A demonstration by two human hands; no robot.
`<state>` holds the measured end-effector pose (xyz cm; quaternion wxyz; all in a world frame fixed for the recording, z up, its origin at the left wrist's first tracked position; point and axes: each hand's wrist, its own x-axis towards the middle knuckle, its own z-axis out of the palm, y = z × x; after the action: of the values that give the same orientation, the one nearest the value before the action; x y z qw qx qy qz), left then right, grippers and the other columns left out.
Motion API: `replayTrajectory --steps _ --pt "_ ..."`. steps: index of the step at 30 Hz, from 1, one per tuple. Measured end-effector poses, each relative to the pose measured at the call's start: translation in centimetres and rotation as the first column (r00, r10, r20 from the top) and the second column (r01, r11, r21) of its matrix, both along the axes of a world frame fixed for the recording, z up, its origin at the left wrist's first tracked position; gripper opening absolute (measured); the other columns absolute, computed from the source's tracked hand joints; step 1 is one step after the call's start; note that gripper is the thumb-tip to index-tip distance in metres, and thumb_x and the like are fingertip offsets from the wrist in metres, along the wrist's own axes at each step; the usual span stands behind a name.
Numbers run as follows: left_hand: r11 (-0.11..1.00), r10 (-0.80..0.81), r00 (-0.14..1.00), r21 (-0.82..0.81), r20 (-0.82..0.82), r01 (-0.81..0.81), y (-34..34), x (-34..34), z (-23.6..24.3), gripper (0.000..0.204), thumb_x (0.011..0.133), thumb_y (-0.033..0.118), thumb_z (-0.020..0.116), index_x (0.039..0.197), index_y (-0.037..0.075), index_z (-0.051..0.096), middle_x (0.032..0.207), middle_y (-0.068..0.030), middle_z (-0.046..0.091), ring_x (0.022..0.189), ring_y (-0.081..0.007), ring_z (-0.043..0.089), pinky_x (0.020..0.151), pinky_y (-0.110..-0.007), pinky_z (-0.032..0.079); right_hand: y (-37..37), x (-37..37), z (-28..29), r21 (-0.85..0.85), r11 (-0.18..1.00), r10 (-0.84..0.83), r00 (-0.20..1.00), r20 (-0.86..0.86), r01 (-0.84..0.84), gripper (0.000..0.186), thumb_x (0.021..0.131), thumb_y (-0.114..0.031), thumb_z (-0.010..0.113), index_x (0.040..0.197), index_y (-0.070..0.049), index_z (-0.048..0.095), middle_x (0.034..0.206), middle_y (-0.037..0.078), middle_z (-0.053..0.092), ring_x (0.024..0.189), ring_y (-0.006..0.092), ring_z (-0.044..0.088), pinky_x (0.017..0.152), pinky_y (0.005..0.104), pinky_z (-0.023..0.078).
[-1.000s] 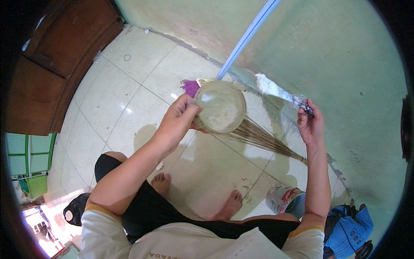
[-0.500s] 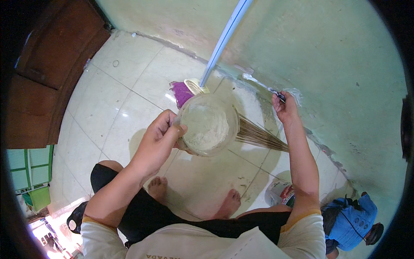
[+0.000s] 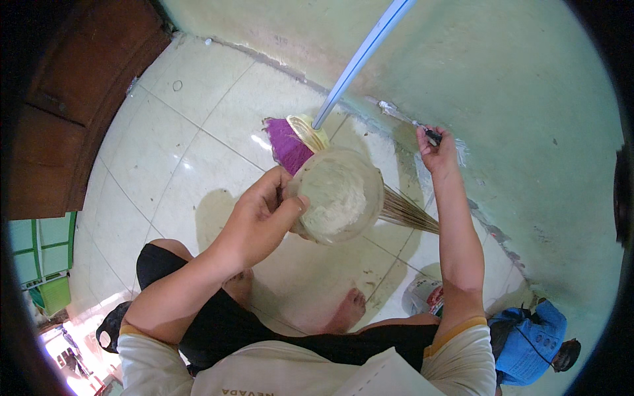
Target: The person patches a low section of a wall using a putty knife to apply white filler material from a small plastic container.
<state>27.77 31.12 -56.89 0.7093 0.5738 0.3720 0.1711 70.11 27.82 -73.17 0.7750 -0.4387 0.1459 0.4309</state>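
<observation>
My left hand grips the near-left rim of a round translucent plastic tub, thumb on the edge. Pale, whitish paste coats its bottom and sides. Up at the green wall, my right hand is closed around the dark handle of a slim putty knife. Its blade, smeared white, points up and left along the foot of the wall; its tip is hard to make out. White smears mark the wall beside this hand and further left.
Behind the tub stands a purple-bristled broom with a blue-white pole. A stick broom lies partly hidden by the tub. Near my right elbow are a clear bucket and a blue garment-like thing. Brown wooden furniture lines the left.
The tub and my left hand have shifted a little right. My right hand has turned slightly at the wall, and less of the putty knife's blade shows. The whole view has shifted slightly.
</observation>
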Motion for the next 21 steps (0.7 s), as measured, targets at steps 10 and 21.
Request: replayTrajectory --steps 10,21 --pt "0.996 -0.056 0.998 0.067 -0.033 0.058 0.3 -0.2 -0.8 0.015 0.093 0.015 0.056 0.096 0.003 0.048 0.082 -0.0012 0.054 0.075 -0.0080 0.054 0.067 -0.025 0.046 2.9 -2.7 2.8 0.034 0.975 -0.221 0.972 0.075 0.219 0.021 0.095 -0.012 0.045 0.105 0.004 0.038 0.105 0.018 0.048 0.090 0.0374 0.058 0.082 0.0502 0.060" --pt "0.995 -0.036 0.999 0.098 0.016 0.034 0.5 -0.6 -0.7 0.013 0.092 0.013 0.056 0.096 0.003 0.048 0.081 0.0006 0.051 0.073 -0.0068 0.053 0.064 -0.024 0.047 -1.5 -2.2 5.3 0.004 0.999 -0.046 0.982 0.185 0.046 0.022 0.097 -0.013 0.044 0.105 0.008 0.047 0.100 0.017 0.052 0.088 0.0327 0.061 0.084 0.0468 0.059"
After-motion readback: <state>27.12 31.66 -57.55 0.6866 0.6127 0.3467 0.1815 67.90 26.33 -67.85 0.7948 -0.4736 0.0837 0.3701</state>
